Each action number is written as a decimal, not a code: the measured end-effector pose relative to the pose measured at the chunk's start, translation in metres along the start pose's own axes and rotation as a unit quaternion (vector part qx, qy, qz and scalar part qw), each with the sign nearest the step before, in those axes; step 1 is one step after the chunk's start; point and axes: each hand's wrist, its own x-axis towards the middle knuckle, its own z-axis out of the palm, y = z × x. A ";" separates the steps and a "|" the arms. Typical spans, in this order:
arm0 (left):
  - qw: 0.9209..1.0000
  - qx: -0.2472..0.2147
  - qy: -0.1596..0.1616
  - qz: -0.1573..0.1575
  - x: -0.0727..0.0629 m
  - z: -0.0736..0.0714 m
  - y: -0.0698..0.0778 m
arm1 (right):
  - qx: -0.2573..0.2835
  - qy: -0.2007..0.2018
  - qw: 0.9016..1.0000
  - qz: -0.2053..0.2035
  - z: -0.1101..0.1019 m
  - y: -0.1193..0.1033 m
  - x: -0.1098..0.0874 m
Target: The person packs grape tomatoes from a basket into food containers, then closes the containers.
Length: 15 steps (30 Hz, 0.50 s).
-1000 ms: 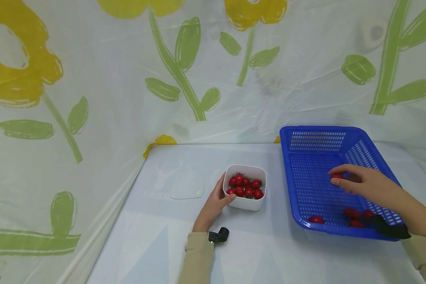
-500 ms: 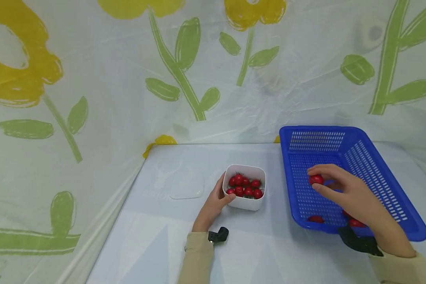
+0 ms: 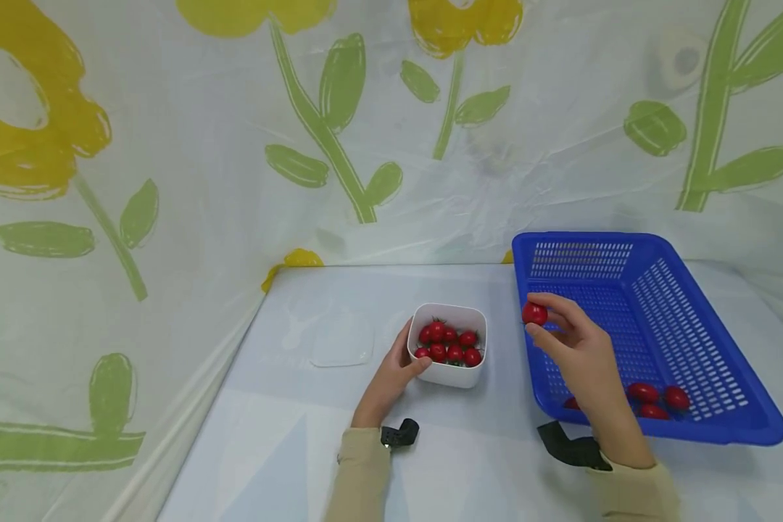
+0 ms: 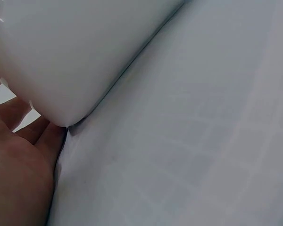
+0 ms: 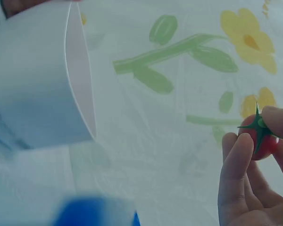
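My right hand (image 3: 577,348) pinches a red cherry tomato (image 3: 534,313) between thumb and fingers above the left rim of the blue basket (image 3: 711,312). The right wrist view shows the green star-shaped stem end of this cherry tomato (image 5: 258,134). At the middle of the table, my left hand (image 3: 391,373) holds a white square container (image 3: 453,375) by its left side, thumb at the front rim. Several cherry tomatoes (image 3: 454,352) lie inside. In the left wrist view, fingers of the left hand (image 4: 19,155) touch the container's wall (image 4: 70,52).
Several more cherry tomatoes (image 3: 643,393) lie at the near end of the basket. A clear flat lid (image 3: 342,344) rests on the table left of the container. Behind the table hangs a white curtain (image 3: 541,181) printed with flowers.
My right hand has lifted the cherry tomato from inside the basket and moved left with it to the basket's left rim. The left hand and container stay in place.
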 end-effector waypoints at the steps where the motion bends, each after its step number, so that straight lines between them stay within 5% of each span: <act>1: 1.000 0.001 0.001 0.000 0.001 0.000 0.000 | 0.014 0.000 1.000 0.005 0.003 0.000 0.000; 5: 1.000 -0.003 0.002 0.001 0.002 0.003 0.001 | 0.049 0.003 0.998 0.027 0.011 0.001 0.001; 15: 1.000 -0.008 -0.004 0.010 0.001 0.000 0.001 | 0.008 -0.002 0.997 0.071 0.026 0.011 0.001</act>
